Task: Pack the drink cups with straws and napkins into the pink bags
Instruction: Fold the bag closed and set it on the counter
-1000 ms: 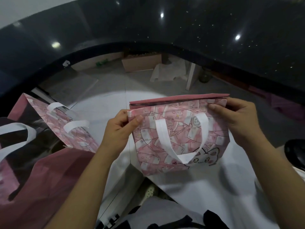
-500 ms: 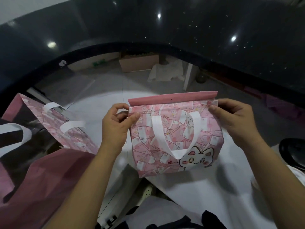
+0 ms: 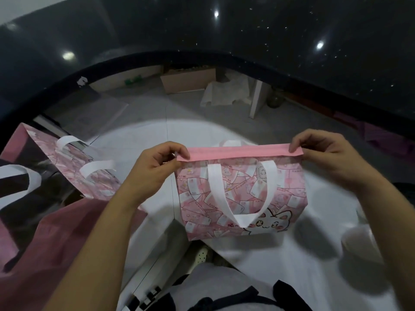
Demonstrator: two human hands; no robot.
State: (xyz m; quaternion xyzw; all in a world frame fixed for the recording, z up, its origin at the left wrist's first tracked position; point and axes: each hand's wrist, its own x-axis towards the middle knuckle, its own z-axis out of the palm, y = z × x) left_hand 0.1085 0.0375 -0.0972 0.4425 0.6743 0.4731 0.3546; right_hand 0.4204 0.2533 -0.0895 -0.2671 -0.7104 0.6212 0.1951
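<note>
I see a flat pink bag (image 3: 289, 194) held upright, top corners pinched by my left hand (image 3: 155, 167) and right hand (image 3: 332, 162). Its white handle (image 3: 241, 218) hangs down the front, with a cat print (image 3: 276, 223) low right. A second bag (image 3: 98, 185) sits tilted at left.

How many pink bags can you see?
3: the middle bag, pinched by the left hand and right hand; the patterned bag at left; the plain bag lower left. Others may be hidden.

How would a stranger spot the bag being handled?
Over the white table, look between the left hand and right hand. They pinch the top corners of one pink bag. Unlike the bags at left, it shows a white cat face.
</note>
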